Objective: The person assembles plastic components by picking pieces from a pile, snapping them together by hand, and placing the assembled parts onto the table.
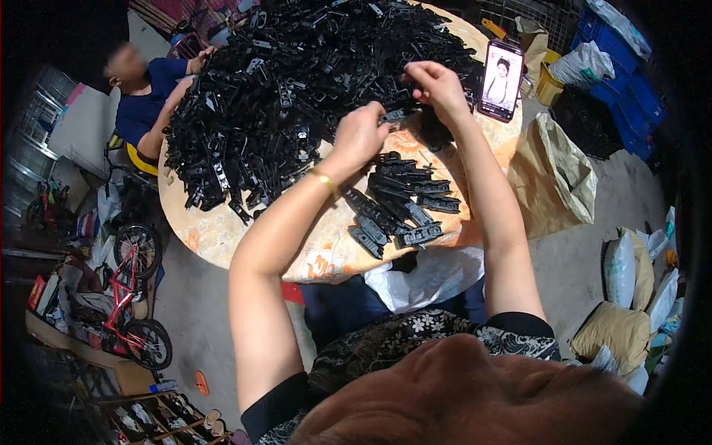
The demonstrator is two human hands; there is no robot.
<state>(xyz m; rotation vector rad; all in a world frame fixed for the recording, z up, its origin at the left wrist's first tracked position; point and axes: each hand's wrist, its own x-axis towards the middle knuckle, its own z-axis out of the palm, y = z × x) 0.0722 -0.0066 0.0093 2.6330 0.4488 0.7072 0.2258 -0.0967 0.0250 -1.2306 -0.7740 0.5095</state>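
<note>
Left fingers (370,116) pinch a black part (396,116), best kept steady near the curled right fingers (428,73), whose hold I cannot tell.

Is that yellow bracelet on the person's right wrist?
No, the yellow bracelet circles the wrist above the left hand, while the wrist of the right hand is bare.

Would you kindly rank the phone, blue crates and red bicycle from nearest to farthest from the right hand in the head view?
1. Phone: just right of the right hand.
2. Blue crates: farther right, past the phone.
3. Red bicycle: far lower left.
</note>
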